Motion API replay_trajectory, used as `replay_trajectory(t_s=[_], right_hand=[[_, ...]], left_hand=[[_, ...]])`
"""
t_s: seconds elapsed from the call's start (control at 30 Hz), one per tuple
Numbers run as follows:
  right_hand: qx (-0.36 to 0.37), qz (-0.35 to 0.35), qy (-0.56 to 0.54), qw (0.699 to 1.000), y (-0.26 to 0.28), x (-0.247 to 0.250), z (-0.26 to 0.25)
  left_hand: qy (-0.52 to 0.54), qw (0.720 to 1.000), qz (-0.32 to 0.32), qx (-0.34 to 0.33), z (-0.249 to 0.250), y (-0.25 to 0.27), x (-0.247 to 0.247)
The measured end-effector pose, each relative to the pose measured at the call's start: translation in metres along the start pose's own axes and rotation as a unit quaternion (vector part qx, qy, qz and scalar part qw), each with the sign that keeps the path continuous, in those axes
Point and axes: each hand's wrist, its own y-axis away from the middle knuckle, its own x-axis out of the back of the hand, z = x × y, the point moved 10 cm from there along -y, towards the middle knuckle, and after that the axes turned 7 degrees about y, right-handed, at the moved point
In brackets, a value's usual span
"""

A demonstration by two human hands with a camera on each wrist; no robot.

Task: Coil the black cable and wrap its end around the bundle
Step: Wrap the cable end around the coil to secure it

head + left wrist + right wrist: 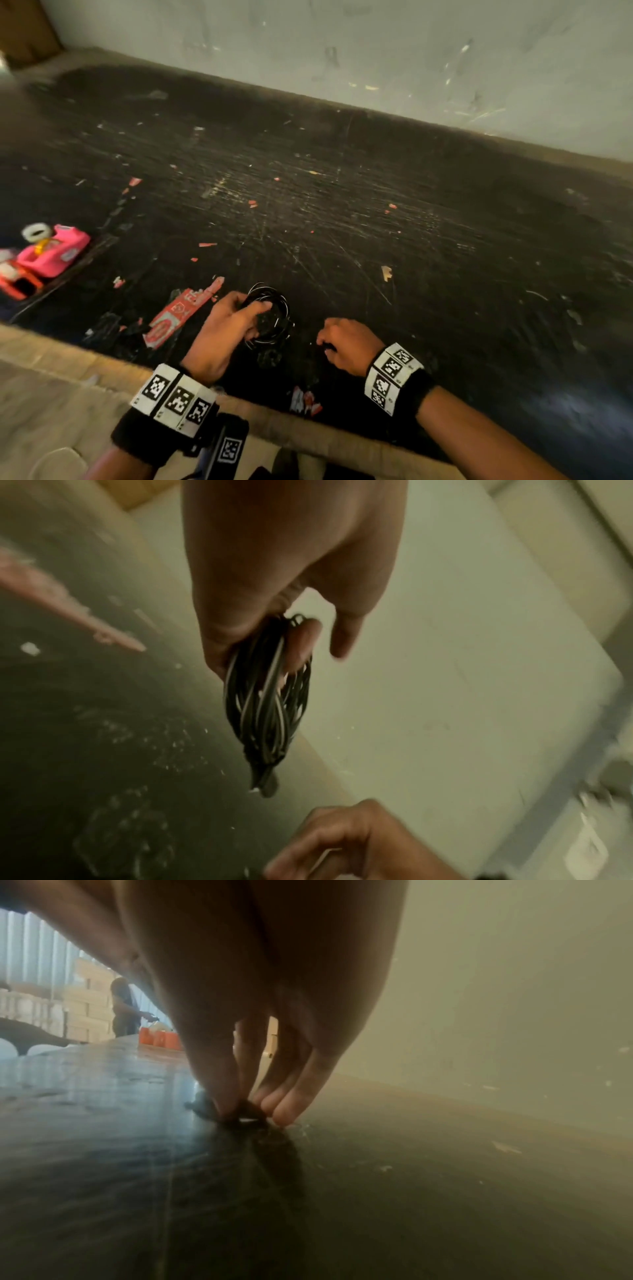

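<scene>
While the scratched black bench (342, 212) spreads wide, the left hand (219, 335) grips the coiled black cable (270, 315) near its front edge. Right hand (346, 342) pinches something small and dark against the bench, likely the free end. Wrapping comes next: thin, glossy loops, loosely bunched.

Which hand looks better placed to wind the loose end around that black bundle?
Probably the right hand. The left hand already grips the coiled black cable, so it is occupied. The right hand's fingertips pinch something small and dark on the table, possibly the cable's end.
</scene>
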Motion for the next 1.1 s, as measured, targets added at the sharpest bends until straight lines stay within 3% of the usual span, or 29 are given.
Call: replay_trajectory(t_s=[0.1,0.23,0.37,0.53,0.67,0.87,0.93,1.0,1.1], right_hand=[[-0.024,0.056,-0.06,0.996,0.004,0.018,0.002],[-0.026,0.211,-0.19,0.958,0.022,0.067,-0.004],[0.015,0.232,-0.155,0.96,0.034,0.091,-0.028],[-0.04,0.253,-0.126,0.958,0.05,0.099,-0.013],[-0.152,0.333,-0.238,0.9,0.059,0.106,0.017],[-0.232,0.307,-0.424,0.82,0.052,0.088,0.039],[-0.198,0.294,-0.509,0.785,0.054,0.088,0.036],[-0.146,0.284,-0.568,0.759,0.06,0.096,0.028],[-0.085,0.281,-0.564,0.772,0.069,0.108,0.021]], left_hand=[[0.0,1.0,-0.013,0.021,-0.011,0.001,0.003],[-0.04,0.999,-0.008,0.015,-0.008,0.01,-0.02],[-0.053,0.998,-0.034,-0.033,-0.004,0.016,-0.048],[-0.068,0.987,-0.089,-0.112,0.012,0.022,-0.078],[-0.072,0.978,-0.104,-0.165,0.027,0.029,-0.093],[-0.055,0.97,-0.11,-0.211,0.041,0.041,-0.098],[-0.029,0.975,-0.102,-0.196,0.042,0.037,-0.095],[0.028,0.985,-0.103,-0.135,0.037,0.026,-0.092],[0.11,0.984,-0.135,-0.035,0.027,0.016,-0.093]])
